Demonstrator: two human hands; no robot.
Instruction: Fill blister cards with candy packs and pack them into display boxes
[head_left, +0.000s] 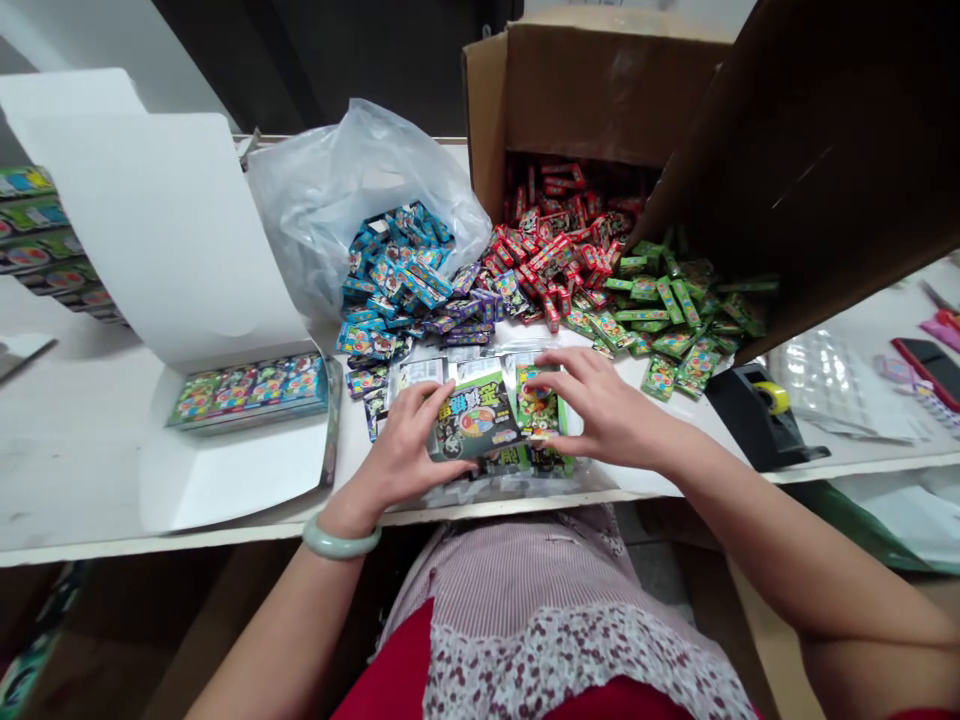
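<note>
My left hand (pixel 412 440) is closed on the left side of a flat black-and-green printed candy packet (pixel 474 415), thumb below and fingers above. My right hand (pixel 607 405) curves around a green printed packet (pixel 537 402), fingertips at its upper end and thumb by its lower end. Clear plastic sleeves (pixel 420 372) lie under and behind both hands, with more dark printed packets under them near the table's front edge. How firmly the right fingers press is hard to see.
An open white display box (pixel 225 480) with a row of small boxes (pixel 251 390) stands left. Behind my hands are piles of blue (pixel 397 270), purple (pixel 472 310), red (pixel 555 250) and green boxes (pixel 667 300), a plastic bag (pixel 322 190) and a carton (pixel 600 100). A tape dispenser (pixel 761 415) sits right.
</note>
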